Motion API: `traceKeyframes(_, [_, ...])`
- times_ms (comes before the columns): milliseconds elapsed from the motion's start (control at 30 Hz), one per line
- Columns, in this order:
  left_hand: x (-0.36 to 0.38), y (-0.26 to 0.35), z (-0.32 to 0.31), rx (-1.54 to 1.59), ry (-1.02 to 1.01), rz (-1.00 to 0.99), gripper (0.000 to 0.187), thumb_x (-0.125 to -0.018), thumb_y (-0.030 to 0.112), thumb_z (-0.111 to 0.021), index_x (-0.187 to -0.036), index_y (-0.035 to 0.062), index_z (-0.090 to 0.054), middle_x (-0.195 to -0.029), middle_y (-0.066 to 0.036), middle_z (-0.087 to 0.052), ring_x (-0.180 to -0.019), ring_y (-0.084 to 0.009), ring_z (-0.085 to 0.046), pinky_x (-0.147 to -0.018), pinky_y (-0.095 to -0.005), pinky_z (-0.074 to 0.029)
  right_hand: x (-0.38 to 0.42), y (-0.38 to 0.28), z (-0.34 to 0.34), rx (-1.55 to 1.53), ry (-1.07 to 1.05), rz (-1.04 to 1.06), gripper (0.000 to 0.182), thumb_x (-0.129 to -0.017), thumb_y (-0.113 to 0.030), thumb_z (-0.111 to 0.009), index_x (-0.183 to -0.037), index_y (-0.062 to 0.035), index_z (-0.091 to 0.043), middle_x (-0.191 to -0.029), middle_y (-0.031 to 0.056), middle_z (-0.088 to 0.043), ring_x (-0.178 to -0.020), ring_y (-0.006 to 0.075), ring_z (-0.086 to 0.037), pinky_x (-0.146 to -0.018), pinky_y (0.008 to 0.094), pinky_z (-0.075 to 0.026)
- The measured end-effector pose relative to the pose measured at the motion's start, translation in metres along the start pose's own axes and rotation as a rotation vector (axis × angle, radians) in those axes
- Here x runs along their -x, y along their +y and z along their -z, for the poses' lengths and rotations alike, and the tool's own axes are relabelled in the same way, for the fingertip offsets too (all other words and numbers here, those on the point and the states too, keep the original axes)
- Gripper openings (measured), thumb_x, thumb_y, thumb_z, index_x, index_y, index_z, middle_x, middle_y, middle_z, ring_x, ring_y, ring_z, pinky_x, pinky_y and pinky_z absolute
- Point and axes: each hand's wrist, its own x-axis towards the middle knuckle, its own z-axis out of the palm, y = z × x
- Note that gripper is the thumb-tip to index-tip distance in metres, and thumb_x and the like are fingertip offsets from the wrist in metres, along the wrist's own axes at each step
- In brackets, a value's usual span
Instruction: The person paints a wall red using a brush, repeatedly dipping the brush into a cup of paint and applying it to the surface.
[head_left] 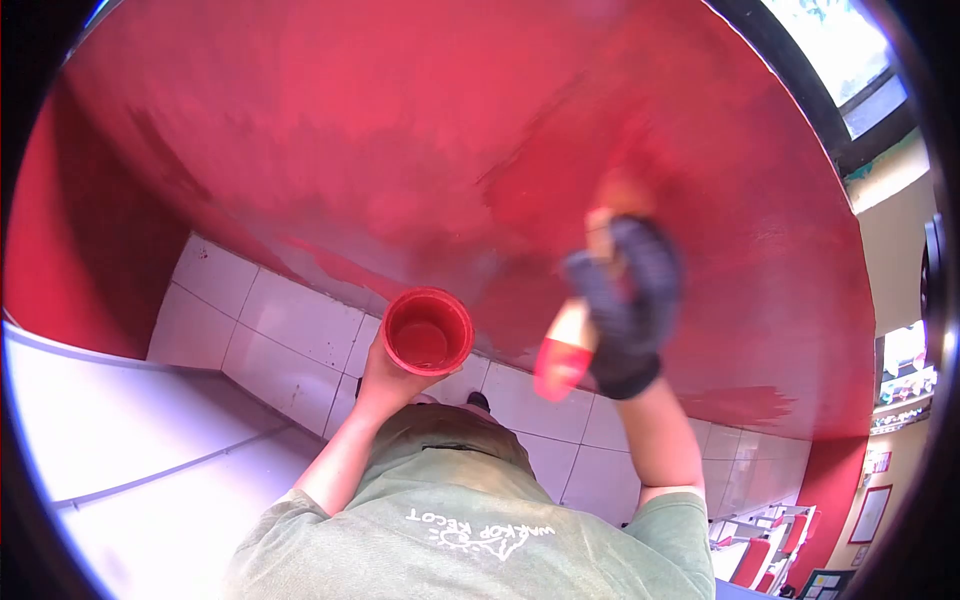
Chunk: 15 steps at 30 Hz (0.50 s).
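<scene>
My left hand [388, 385] is wrapped around a red plastic cup [428, 309], held upright in front of my waist. Red paint [422, 345] lies in the bottom of the cup. My right hand [636, 315], in a dark glove and smeared by motion, grips a paintbrush [566, 350] with a pale wooden handle and a red end. The brush's bristle end points up at the red wall [350, 130]; blur hides whether it touches. Around it is a brighter, wet-looking patch of red paint [560, 165] among uneven, duller areas.
White floor tiles [285, 325] run along the wall's foot. A white panel-like surface [120, 430] stands at the left, near my left arm. A dark-framed window [860, 90] is at the upper right. Red chairs [752, 562] and white tables are at the lower right.
</scene>
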Motion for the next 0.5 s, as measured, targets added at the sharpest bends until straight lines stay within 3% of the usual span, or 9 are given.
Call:
traceKeyframes(67, [0.001, 0.002, 0.001, 0.057, -0.004, -0.030, 0.079, -0.055, 0.016, -0.087, -0.122, 0.0064, -0.046, -0.117, -0.008, -0.055, -0.109, -0.0192, -0.053, -0.091, -0.0344, -0.045, 0.043, -0.024, -0.029, -0.100, -0.372, -0.194, 0.016, -0.070, -0.014, -0.059, -0.086, -0.0107, -0.057, -0.109, 0.0123, -0.053, -0.099, 0.0333, -0.052, -0.083, 0.0455, -0.045])
traceKeyframes(100, [0.001, 0.002, 0.002, 0.057, 0.002, -0.027, 0.079, -0.055, 0.016, -0.087, -0.122, 0.0064, -0.046, -0.117, -0.008, -0.055, -0.109, -0.0192, -0.053, -0.091, -0.0344, -0.045, 0.075, -0.029, -0.044, -0.093, -0.417, -0.065, 0.016, -0.071, -0.012, -0.059, -0.087, -0.0102, -0.057, -0.109, 0.0127, -0.052, -0.100, 0.0340, -0.051, -0.084, 0.0468, -0.044])
traceKeyframes(167, [0.002, 0.003, 0.003, 0.024, 0.028, -0.029, 0.078, -0.054, 0.008, -0.086, -0.120, 0.0068, -0.045, -0.117, -0.007, -0.055, -0.108, -0.0195, -0.053, -0.091, -0.0349, -0.044, 0.097, -0.041, -0.054, -0.169, -0.486, -0.026, 0.018, -0.070, -0.011, -0.059, -0.089, -0.0089, -0.058, -0.109, 0.0124, -0.053, -0.100, 0.0340, -0.051, -0.085, 0.0453, -0.044])
traceKeyframes(233, [0.002, 0.004, 0.004, 0.010, 0.045, -0.028, 0.078, -0.053, 0.008, -0.086, -0.120, 0.0067, -0.046, -0.116, -0.007, -0.055, -0.108, -0.0196, -0.053, -0.091, -0.0350, -0.045, 0.101, -0.048, -0.057, -0.410, -0.607, -0.227, 0.023, -0.070, -0.009, -0.060, -0.093, -0.0084, -0.060, -0.109, 0.0118, -0.054, -0.102, 0.0320, -0.052, -0.088, 0.0425, -0.043])
traceKeyframes(367, [0.000, 0.000, 0.006, -0.002, 0.037, 0.000, 0.077, -0.053, 0.008, -0.086, -0.120, 0.0064, -0.046, -0.115, -0.008, -0.056, -0.107, -0.0197, -0.054, -0.090, -0.0348, -0.045, 0.037, -0.012, -0.026, -0.492, -0.307, -0.477, 0.026, -0.077, 0.002, -0.055, -0.101, -0.0037, -0.061, -0.114, 0.0114, -0.054, -0.102, 0.0277, -0.054, -0.088, 0.0397, -0.043])
traceKeyframes(400, [-0.001, 0.000, 0.006, -0.003, 0.031, 0.005, 0.077, -0.053, 0.008, -0.086, -0.120, 0.0064, -0.046, -0.115, -0.008, -0.056, -0.107, -0.0197, -0.054, -0.090, -0.0348, -0.045, 0.020, -0.005, -0.014, -0.890, -0.113, -0.676, 0.025, -0.080, 0.004, -0.054, -0.103, -0.0009, -0.060, -0.114, 0.0131, -0.053, -0.099, 0.0251, -0.056, -0.085, 0.0370, -0.046])
traceKeyframes(433, [-0.001, 0.000, 0.006, 0.009, 0.030, -0.004, 0.076, -0.054, 0.012, -0.087, -0.119, 0.0063, -0.047, -0.115, -0.008, -0.056, -0.107, -0.0197, -0.054, -0.090, -0.0346, -0.045, 0.000, -0.003, -0.002, -0.842, 0.034, -0.568, 0.026, -0.079, 0.007, -0.056, -0.104, 0.0005, -0.060, -0.114, 0.0154, -0.052, -0.095, 0.0243, -0.057, -0.078, 0.0350, -0.049])
traceKeyframes(500, [-0.001, 0.002, 0.006, 0.018, 0.026, -0.006, 0.076, -0.055, 0.016, -0.087, -0.119, 0.0062, -0.048, -0.115, -0.008, -0.057, -0.108, -0.0198, -0.054, -0.090, -0.0345, -0.045, -0.025, 0.005, 0.014, -0.213, 0.237, -0.179, 0.026, -0.068, 0.002, -0.068, -0.093, -0.0016, -0.062, -0.109, 0.0168, -0.053, -0.088, 0.0283, -0.058, -0.070, 0.0368, -0.051])
